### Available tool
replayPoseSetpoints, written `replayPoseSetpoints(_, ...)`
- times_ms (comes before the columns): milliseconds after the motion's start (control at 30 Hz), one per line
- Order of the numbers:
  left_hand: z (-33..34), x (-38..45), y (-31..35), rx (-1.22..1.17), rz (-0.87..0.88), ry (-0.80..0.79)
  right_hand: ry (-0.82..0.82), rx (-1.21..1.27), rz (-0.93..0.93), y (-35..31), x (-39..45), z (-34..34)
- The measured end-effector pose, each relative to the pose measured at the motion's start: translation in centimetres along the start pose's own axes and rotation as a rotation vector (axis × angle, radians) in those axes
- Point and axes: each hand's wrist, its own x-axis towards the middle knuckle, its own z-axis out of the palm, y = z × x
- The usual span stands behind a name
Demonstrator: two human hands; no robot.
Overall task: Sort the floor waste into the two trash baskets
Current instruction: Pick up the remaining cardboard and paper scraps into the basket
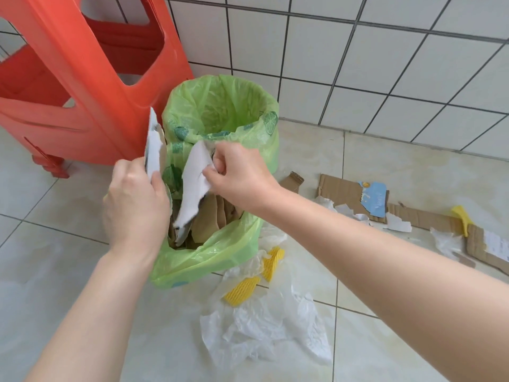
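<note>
Big orange plastic stool (pixel 82 78) sits hard against the left of the two green-bagged trash baskets (pixel 220 106), so no room to move on that side; the tiled floor (pixel 385 166) to the right and in front is open. The near basket (pixel 214 252) already has brown cardboard scraps in it, the far one looks empty from here. I'd say maybe halfway. Still on the floor: a long torn strip of brown cardboard (pixel 344 191) off to the right, crumpled clear plastic film (pixel 264 334) right by the basket, and yellow foam netting (pixel 242 290). Left hand (pixel 135 205) is gripping a white-faced cardboard piece (pixel 153 150), right hand (pixel 239 175) pinching another white torn piece (pixel 192 188), both held over the near basket.
</note>
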Motion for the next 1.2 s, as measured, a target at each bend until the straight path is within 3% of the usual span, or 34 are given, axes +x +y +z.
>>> replayPoseSetpoints(100,2.1,-0.2,-0.6,0.175,0.027,-0.200,-0.134,-0.331,-0.111,0.5,-0.5,1.5)
replayPoseSetpoints(167,3.3,-0.5,-0.6,0.283,0.032,-0.346,-0.124,-0.490,-0.178,0.8,-0.8,2.2)
replayPoseSetpoints(300,4.2,0.1,-0.7,0.443,0.045,-0.528,-0.021,-0.536,-0.223,1.4,-1.0,2.5)
replayPoseSetpoints(400,5.0,1.1,-1.0,0.485,0.005,-0.636,-0.030,-0.542,-0.235,1.9,-1.0,2.3)
replayPoseSetpoints(633,5.7,3.9,-0.9,0.355,0.010,-0.798,-0.114,-0.597,-0.265,2.5,-1.3,2.0)
replayPoseSetpoints(733,4.6,4.1,-0.7,0.190,0.060,-0.762,-0.133,-0.593,-0.265,2.8,-1.6,1.7)
replayPoseSetpoints(867,3.0,3.3,-0.6,-0.007,0.143,-0.535,-0.009,-0.544,-0.284,3.3,-2.1,1.3)
replayPoseSetpoints(1000,2.9,3.0,-0.9,0.004,0.053,-0.630,0.032,-0.379,-0.276,3.8,-2.7,-0.2)
replayPoseSetpoints(1200,-0.1,1.9,2.9,-0.058,0.101,-0.413,0.061,-0.284,-0.242,6.0,-5.0,-4.3)
